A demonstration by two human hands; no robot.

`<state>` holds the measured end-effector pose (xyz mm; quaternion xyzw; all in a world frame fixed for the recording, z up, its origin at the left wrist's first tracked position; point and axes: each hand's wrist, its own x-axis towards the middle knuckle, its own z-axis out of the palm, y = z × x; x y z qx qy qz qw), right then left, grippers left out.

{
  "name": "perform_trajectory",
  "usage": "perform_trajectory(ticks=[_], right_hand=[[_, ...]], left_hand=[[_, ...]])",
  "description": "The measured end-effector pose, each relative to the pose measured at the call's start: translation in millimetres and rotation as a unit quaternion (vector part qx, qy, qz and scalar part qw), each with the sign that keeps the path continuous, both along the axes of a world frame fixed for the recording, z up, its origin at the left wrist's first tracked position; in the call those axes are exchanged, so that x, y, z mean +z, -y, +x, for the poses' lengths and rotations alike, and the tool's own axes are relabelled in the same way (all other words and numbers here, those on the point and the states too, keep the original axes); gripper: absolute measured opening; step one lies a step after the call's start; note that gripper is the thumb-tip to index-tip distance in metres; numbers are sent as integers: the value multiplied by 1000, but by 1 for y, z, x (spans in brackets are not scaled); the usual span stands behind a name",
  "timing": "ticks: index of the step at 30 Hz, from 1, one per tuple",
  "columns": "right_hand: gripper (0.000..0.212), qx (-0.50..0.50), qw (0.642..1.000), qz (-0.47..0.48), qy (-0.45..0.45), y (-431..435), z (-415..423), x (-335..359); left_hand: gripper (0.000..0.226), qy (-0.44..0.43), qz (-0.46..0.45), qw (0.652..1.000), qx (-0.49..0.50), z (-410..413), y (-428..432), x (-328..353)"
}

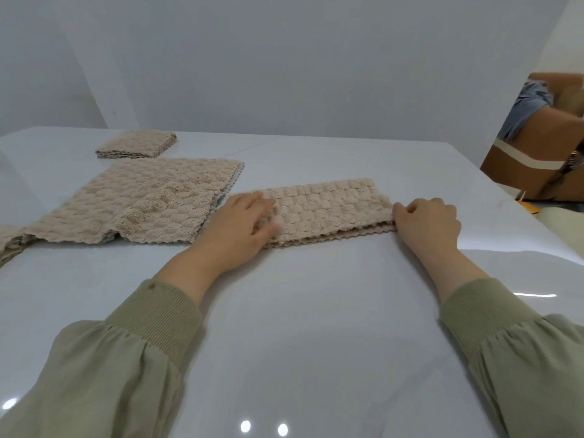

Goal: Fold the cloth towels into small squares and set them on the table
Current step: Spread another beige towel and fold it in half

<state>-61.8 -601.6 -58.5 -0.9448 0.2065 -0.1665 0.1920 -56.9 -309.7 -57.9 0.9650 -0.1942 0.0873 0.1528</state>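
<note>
A beige waffle towel (328,207), folded into a long strip, lies across the middle of the white table (316,311). My left hand (240,226) rests flat on its left end, its fingers blurred. At the strip's right end my right hand (426,222) pinches the stacked edges with curled fingers. A second beige towel (142,200) lies spread out to the left. Behind it sits a small folded square towel (137,144).
Another beige cloth (8,243) shows at the far left edge. Cardboard boxes (537,153) with blue fabric stand beyond the table's right edge. A grey wall rises behind the table.
</note>
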Motion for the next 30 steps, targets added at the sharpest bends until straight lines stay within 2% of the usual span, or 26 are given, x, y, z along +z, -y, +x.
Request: perform_trajectory(ticks=[2,4,8,11,15,21,23,25,26,28,30], right_hand=[[32,8,999,-15,-34,-2,0,-1],[25,25,1000,-8,-16,-3,1,-1],[13,29,996,51,64,-4,-1,2],[14,8,990,112,84,-2,-2,5],[22,-4,999,51,-3,1,-3,2],[22,-6,1000,20,-6,-2,-3,1],[35,11,998,7,59,-5,-4,1],[45,88,985,3,147,-12,-5,2],[46,138,982,-18,132,-17,-4,1],[44,184,979,-91,6,-26,-1,-6],[44,134,979,-135,-72,-27,1,-8]], left_hand=[[66,-61,65,996,15,2,-1,-5],[67,-99,92,991,18,3,0,-8],[67,-102,99,990,27,3,0,-7],[68,-112,100,988,28,3,-1,-6],[69,-118,101,988,26,4,-2,-6],[69,-119,104,987,24,5,-3,-7],[68,-118,99,988,24,6,-2,-7],[68,-116,97,988,24,6,-2,-8],[67,-116,98,988,24,6,-2,-8],[66,-117,97,988,25,7,-2,-9],[59,-106,61,992,29,8,-1,-8]])
